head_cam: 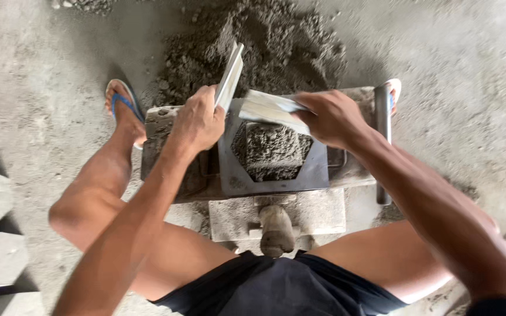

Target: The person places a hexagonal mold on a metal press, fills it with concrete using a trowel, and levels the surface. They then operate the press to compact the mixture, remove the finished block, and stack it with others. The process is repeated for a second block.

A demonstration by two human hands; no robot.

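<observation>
Left hand (197,120) closed on a flat white plate (229,76), held on edge over the far-left corner of the mould (273,175). Right hand (332,120) grips a second white plate (273,110), laid flat across the mould's far edge. Nearest me, a worn handle (276,229) sticks out from the press base (314,213). Hexagonal mould opening is packed with damp grey mix (270,149), surface rough. I'd judge the plates stiff, thin, light; dusty, so maybe slippery — best held by the long edges. Mix looks heavy, crumbly, would break if lifted bare. Metal bar (383,140) runs along the mould's right edge. Sandalled feet (125,111) on the floor either side. Beyond, a loose mix pile (259,47).
</observation>
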